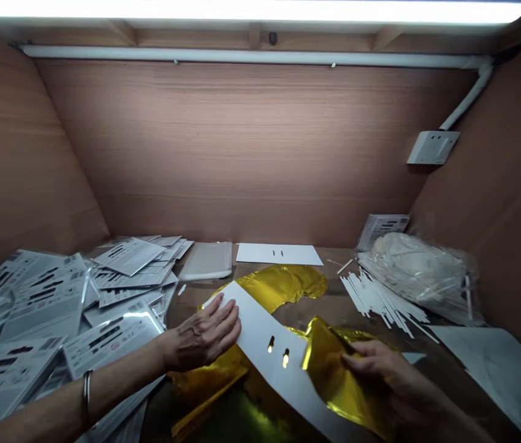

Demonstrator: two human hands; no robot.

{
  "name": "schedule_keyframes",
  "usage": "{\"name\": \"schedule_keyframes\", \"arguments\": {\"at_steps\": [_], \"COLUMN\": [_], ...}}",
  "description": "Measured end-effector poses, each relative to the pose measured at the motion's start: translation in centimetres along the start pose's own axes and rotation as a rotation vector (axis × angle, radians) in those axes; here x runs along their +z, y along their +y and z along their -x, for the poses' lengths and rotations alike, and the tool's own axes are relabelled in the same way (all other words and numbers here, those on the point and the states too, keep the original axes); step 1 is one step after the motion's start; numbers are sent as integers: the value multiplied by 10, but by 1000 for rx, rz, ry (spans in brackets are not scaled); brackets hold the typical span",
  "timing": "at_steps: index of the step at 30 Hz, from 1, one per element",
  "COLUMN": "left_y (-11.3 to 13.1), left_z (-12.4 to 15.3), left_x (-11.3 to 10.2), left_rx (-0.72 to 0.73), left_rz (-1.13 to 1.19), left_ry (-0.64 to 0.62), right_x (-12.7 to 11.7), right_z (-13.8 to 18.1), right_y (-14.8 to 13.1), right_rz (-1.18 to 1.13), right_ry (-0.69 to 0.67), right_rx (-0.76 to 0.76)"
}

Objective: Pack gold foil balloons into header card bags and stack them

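A long white card [255,326] with two small slots lies slantwise over a flat, shiny gold foil balloon [283,286]. Gold shows through the slots. My left hand [209,335] rests on the card's far left end, fingers stretched out and palm down. On the other side, my right hand [387,375] pinches a lifted flap of the gold foil between thumb and fingers, folding it over the card's right edge. More foil spreads under the card and toward me, partly in shadow. The card's near end runs beneath the raised flap.
Many flat printed packets [48,295] are heaped on the left. Clear plastic sleeves [207,261] and another slotted white card [278,253] lie at the back. White straws [380,298], a filled plastic bag [426,271] and a pale sheet [486,357] occupy the right side.
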State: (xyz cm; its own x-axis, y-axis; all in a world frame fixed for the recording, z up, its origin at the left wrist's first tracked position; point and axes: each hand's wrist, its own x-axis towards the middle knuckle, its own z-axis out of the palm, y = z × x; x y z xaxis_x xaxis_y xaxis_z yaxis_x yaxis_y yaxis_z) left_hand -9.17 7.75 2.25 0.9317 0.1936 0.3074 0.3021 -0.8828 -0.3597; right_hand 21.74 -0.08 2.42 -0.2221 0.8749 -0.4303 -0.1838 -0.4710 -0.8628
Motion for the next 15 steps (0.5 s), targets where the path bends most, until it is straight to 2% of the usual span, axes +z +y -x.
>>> {"name": "schedule_keyframes", "arguments": {"at_steps": [2, 5, 7, 8, 9, 11, 13, 15], "left_y": [10, 29, 46, 55, 64, 80, 89, 94], "left_z": [6, -2, -15, -24, -32, -49, -62, -70], "left_x": [7, 16, 18, 18, 16, 12, 10, 12], "left_rx": [-201, -768, -1102, -1193, -1233, -1210, -1201, -1242], "left_rz": [52, 263, 648, 907, 1164, 1554, 1712, 1701], "left_ry": [92, 403, 633, 713, 773, 854, 889, 867], "right_x": [5, 2, 0, -1, -1, 0, 3, 4], "right_z": [-14, -28, -31, -32, -32, -33, -33, -34], "right_y": [23, 45, 50, 50, 50, 49, 48, 47], "right_rz": [158, 339, 369, 371, 376, 390, 409, 430], "right_ry": [53, 148, 176, 185, 195, 208, 208, 208], "right_rx": [94, 123, 118, 116, 115, 115, 119, 116]}}
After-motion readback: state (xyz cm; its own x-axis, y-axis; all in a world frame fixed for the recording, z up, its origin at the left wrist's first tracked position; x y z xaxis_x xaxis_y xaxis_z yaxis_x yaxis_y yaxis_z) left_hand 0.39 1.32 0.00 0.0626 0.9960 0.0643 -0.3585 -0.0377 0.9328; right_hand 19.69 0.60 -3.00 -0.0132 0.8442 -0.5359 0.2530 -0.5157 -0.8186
